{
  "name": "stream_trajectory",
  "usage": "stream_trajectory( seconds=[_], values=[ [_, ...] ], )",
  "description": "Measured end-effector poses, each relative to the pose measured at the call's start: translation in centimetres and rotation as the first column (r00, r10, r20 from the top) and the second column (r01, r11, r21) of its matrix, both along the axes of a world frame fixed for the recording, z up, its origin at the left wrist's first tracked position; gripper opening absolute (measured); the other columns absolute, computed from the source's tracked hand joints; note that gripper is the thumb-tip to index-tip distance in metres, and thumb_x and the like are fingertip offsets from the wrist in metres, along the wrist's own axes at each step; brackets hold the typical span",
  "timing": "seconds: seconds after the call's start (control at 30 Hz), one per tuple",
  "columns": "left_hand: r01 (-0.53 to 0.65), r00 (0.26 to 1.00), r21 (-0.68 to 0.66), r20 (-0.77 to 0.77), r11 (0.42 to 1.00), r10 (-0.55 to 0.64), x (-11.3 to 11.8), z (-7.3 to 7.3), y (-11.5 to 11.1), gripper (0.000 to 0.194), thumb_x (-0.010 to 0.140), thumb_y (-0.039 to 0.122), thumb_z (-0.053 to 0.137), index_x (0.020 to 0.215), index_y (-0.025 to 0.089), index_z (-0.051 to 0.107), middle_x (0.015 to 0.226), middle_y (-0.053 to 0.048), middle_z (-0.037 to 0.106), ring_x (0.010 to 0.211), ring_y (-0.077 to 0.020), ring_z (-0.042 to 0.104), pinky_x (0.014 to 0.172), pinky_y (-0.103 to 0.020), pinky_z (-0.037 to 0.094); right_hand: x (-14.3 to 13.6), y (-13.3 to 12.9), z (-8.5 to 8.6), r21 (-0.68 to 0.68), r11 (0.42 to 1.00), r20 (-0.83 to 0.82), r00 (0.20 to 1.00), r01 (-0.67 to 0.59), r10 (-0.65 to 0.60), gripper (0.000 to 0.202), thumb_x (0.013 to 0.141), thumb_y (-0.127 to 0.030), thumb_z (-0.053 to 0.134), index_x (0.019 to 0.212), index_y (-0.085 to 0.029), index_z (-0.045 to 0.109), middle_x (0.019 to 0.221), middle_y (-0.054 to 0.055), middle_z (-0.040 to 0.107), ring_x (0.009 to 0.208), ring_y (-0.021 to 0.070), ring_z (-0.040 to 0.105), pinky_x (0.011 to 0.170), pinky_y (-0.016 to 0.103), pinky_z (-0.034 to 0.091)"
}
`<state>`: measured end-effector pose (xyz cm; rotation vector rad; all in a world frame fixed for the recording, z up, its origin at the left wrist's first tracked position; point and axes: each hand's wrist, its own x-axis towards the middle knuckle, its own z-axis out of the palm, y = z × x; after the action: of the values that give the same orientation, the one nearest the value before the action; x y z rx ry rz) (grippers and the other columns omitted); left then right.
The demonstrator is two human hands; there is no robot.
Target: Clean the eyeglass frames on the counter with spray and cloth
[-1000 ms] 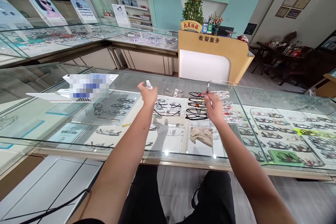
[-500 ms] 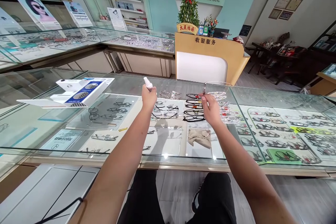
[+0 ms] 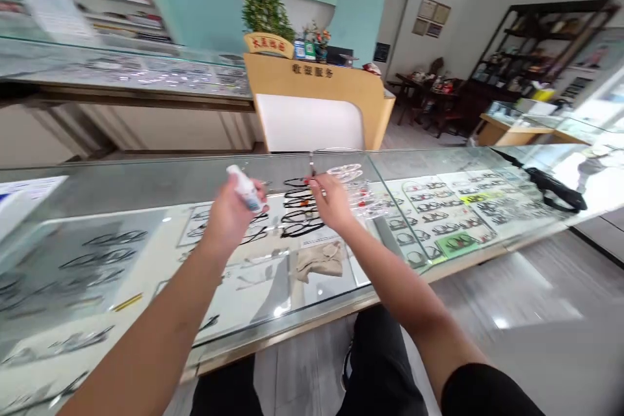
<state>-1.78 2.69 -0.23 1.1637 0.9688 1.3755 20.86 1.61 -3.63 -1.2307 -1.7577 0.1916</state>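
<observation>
- your left hand (image 3: 229, 211) is curled closed around a small white bottle (image 3: 247, 191), lifted above the glass-topped surface (image 3: 146, 185); its narrow white end leans up and to the left, likely so the body sits in your palm with that end free.
- your right hand (image 3: 334, 200) is nearly closed, thumb and fingertips pinching thin-framed glasses (image 3: 312, 161) at a dark, slim part; gripping by the edge probably keeps your fingers off the lenses.
- those glasses are up near the far edge of the surface, to the right of the bottle and apart from it.
- the beige cloth (image 3: 319, 261) lies crumpled nearer you, below your right hand, perhaps put there to be within easy reach.
- dark frames (image 3: 302, 229) and clear frames (image 3: 368, 198) lie in rows about your right hand, seemingly laid out for display under the glass.
- your own fingers hide part of the pinch, and the lenses are too faint to make out.
- the bottle's label is too blurred to read.
- a white box (image 3: 34, 192) is cut off at the left edge, so you can't tell its full shape.
</observation>
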Motion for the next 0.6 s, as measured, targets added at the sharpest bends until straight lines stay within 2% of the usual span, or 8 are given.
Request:
stream_trajectory(
  seconds=[0.07, 0.2, 0.27, 0.37, 0.47, 0.6],
  values=[
    [0.090, 0.993, -0.085, 0.079, 0.992, -0.084, 0.2, 0.2, -0.3, 0.065, 0.084, 0.086, 0.068, 0.079, 0.021, 0.068, 0.075, -0.006, 0.061, 0.078, -0.0196, 0.057, 0.067, -0.036, 0.052, 0.0, 0.3, 0.1, -0.023, 1.000, 0.036, 0.999, 0.007, -0.006, 0.041, 0.118, -0.037, 0.039, 0.124, -0.023, 0.078, 0.125, 0.012, 0.081, 0.120, 0.0306, 0.071, 0.113, 0.051, 0.056],
    [0.110, 0.992, -0.105, 0.072, 0.988, -0.103, 0.3, 0.5, -0.7, 0.072, 0.091, 0.090, 0.056, 0.070, 0.022, 0.066, 0.071, -0.006, 0.060, 0.081, -0.0213, 0.055, 0.070, -0.040, 0.048, -0.4, 0.1, 0.5, -0.032, 0.999, 0.059, 0.998, 0.038, -0.036, 0.037, 0.116, -0.036, 0.043, 0.123, -0.028, 0.079, 0.126, 0.011, 0.081, 0.117, 0.0331, 0.072, 0.112, 0.055, 0.059],
    [0.124, 0.990, -0.117, 0.077, 0.985, -0.115, 0.3, 0.5, -0.8, 0.070, 0.094, 0.086, 0.053, 0.068, 0.022, 0.065, 0.069, -0.007, 0.060, 0.081, -0.0220, 0.054, 0.069, -0.042, 0.047, -0.8, -0.4, 0.8, -0.030, 0.999, 0.044, 0.999, 0.024, -0.022, 0.036, 0.116, -0.036, 0.044, 0.123, -0.031, 0.079, 0.125, 0.011, 0.081, 0.116, 0.0339, 0.072, 0.110, 0.057, 0.060],
    [0.124, 0.989, -0.142, 0.093, 0.982, -0.112, 0.3, 0.3, -0.7, 0.066, 0.097, 0.079, 0.050, 0.067, 0.022, 0.065, 0.071, -0.008, 0.060, 0.080, -0.0220, 0.055, 0.070, -0.041, 0.049, -1.2, -1.0, 1.1, -0.019, 1.000, 0.048, 0.999, -0.011, 0.012, 0.035, 0.117, -0.033, 0.044, 0.123, -0.028, 0.079, 0.124, 0.009, 0.081, 0.117, 0.0310, 0.072, 0.111, 0.052, 0.060],
    [0.157, 0.984, -0.165, 0.115, 0.974, -0.139, 0.1, 0.0, -0.7, 0.067, 0.087, 0.084, 0.057, 0.065, 0.021, 0.065, 0.072, -0.008, 0.057, 0.077, -0.0217, 0.056, 0.067, -0.039, 0.051, -1.4, -1.4, 1.1, -0.016, 0.998, 0.046, 0.997, -0.057, 0.058, 0.036, 0.119, -0.034, 0.044, 0.123, -0.023, 0.078, 0.123, 0.010, 0.082, 0.118, 0.0283, 0.073, 0.112, 0.047, 0.056],
    [0.287, 0.946, -0.111, 0.188, 0.951, -0.264, -0.1, -0.2, -0.8, 0.069, 0.074, 0.089, 0.066, 0.061, 0.021, 0.061, 0.064, -0.004, 0.045, 0.064, -0.0180, 0.048, 0.057, -0.034, 0.048, -1.5, -1.5, 0.6, 0.016, 0.992, -0.029, 0.991, -0.127, 0.127, 0.040, 0.119, -0.042, 0.042, 0.121, -0.023, 0.078, 0.122, 0.011, 0.082, 0.122, 0.0276, 0.071, 0.112, 0.043, 0.053]
  ],
)
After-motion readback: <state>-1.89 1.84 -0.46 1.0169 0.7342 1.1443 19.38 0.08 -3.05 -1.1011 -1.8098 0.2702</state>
